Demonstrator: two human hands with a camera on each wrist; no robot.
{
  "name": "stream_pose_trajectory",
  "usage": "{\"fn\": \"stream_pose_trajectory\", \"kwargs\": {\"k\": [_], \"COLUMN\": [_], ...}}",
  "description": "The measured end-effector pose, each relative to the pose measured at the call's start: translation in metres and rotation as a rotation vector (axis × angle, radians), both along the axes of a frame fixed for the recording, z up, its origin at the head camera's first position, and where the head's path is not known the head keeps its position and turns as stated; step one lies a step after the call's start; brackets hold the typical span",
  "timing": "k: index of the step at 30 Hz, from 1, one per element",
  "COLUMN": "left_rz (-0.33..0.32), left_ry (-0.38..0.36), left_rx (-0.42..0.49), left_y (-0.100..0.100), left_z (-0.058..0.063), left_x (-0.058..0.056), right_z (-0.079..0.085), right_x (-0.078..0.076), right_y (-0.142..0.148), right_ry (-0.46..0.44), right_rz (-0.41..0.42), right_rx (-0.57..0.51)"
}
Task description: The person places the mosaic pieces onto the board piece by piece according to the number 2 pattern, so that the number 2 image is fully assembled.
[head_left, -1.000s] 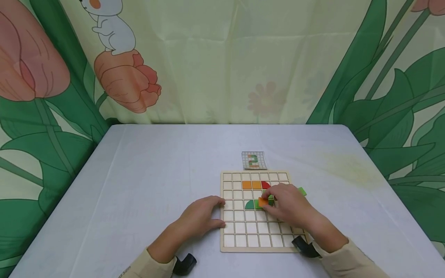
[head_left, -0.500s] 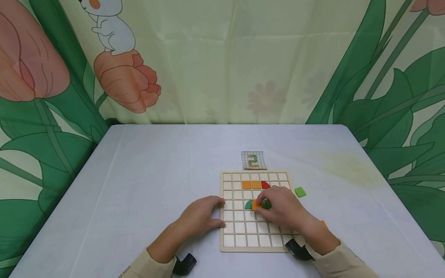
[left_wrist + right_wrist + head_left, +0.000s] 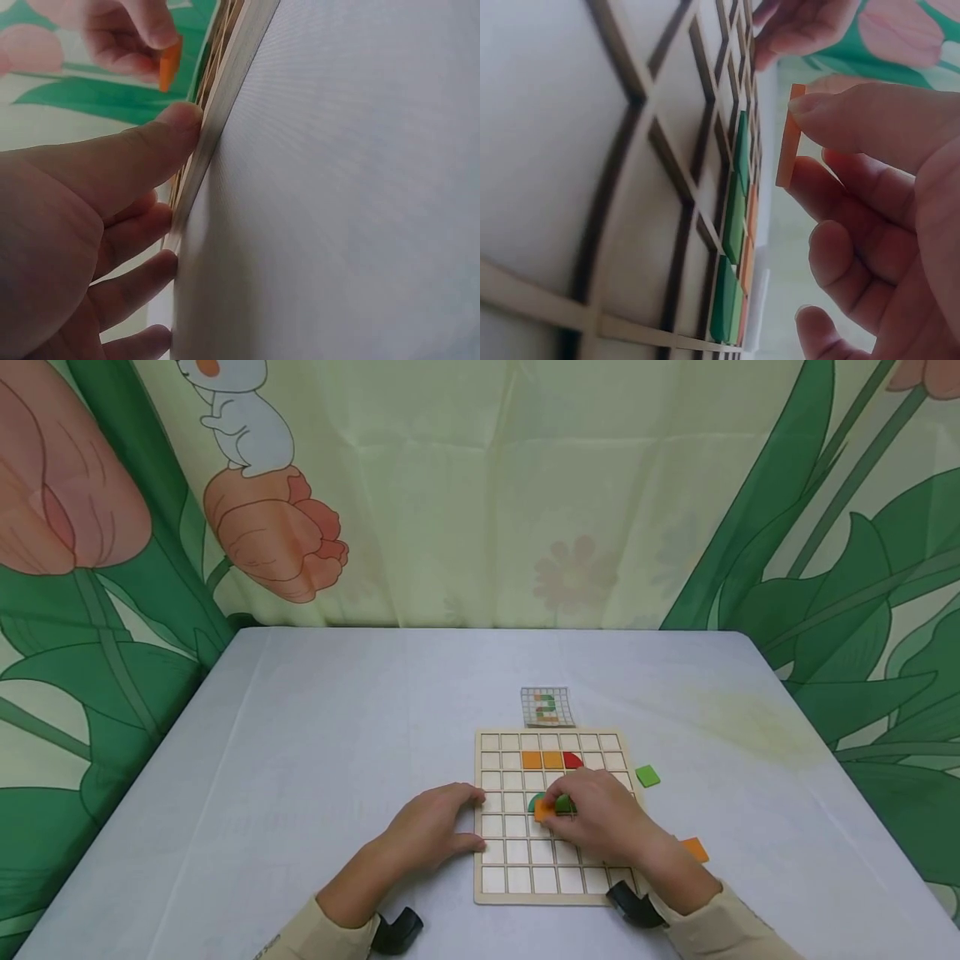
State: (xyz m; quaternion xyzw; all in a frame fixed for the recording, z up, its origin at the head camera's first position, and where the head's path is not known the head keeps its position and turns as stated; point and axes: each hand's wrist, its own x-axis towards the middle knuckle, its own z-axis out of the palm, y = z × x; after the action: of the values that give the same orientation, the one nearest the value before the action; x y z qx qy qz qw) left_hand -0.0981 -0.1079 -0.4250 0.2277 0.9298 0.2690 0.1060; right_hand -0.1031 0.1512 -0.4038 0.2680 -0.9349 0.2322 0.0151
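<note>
My right hand (image 3: 603, 814) pinches an orange square tile (image 3: 543, 811) between thumb and fingertips, over the wooden grid board (image 3: 510, 894). The right wrist view shows the pinched tile (image 3: 789, 139) held on edge, apart from the grid. Against the board's left edge rest the thumb and fingertips of my left hand (image 3: 423, 828), its fingers fairly straight. Two orange square tiles (image 3: 542, 760) and a red rounded tile (image 3: 572, 761) lie in an upper row. Below them, a dark green rounded tile (image 3: 742, 150) and other green tiles (image 3: 736, 225) sit in the grid, partly hidden by my right hand in the head view.
Beyond the board lies a small card (image 3: 547, 706) printed with a coloured grid pattern. To the right are a loose green tile (image 3: 647, 776) and a loose orange tile (image 3: 695, 850) on the white tablecloth (image 3: 337, 718). A printed curtain (image 3: 480, 527) hangs behind.
My right hand has carried the orange tile left and a little nearer across the board. The loose green and orange tiles at right have come into fuller view. My left hand has stayed put.
</note>
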Motion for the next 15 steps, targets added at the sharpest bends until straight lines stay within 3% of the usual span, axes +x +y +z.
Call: {"fn": "stream_pose_trajectory", "kwargs": {"k": [15], "left_rz": [-0.005], "left_ry": [-0.002], "left_rx": [0.007], "left_y": [-0.0006], "left_z": [0.0004], "left_x": [0.0009], "right_z": [-0.0078], "right_x": [0.0012], "right_y": [0.0003], "right_ry": [0.060], "right_rz": [0.057], "right_rx": [0.030]}}
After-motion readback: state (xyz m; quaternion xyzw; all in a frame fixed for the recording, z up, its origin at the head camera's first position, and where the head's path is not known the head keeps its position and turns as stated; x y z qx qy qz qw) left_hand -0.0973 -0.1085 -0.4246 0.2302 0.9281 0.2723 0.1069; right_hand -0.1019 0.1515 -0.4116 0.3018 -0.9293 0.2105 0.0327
